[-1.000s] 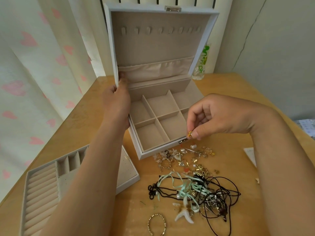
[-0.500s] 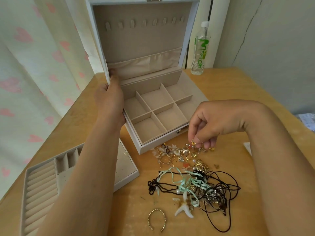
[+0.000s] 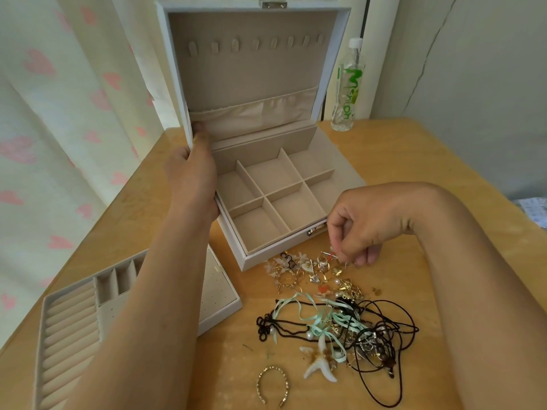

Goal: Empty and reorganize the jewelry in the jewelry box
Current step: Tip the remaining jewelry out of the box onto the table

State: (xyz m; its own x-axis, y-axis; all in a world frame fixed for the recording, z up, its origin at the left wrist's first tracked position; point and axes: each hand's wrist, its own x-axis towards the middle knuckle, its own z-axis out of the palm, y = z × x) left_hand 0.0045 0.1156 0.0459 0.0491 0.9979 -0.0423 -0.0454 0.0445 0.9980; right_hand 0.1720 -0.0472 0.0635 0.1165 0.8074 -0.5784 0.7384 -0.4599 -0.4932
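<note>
A white jewelry box (image 3: 296, 247) stands open on the wooden table, its beige compartments bare. My left hand (image 3: 191, 170) grips the left edge of the raised lid (image 3: 251, 69). In front of the box lies a pile of small gold earrings and charms (image 3: 313, 270), and below it a tangle of black cords and mint ribbon (image 3: 349, 327). My right hand (image 3: 358, 229) reaches down into the earring pile, fingertips pinching at a small piece; what they hold is too small to make out.
The removed beige tray (image 3: 71, 321) with ring rolls lies at the lower left, partly under my left forearm. A gold bangle (image 3: 272, 386) and a white starfish charm (image 3: 319, 362) lie near the front. A clear plastic bottle (image 3: 347, 87) stands behind the box on the right.
My right hand has dropped from the box's front edge, where it pinched a gold piece, down onto the earring pile. My left hand keeps its grip on the lid.
</note>
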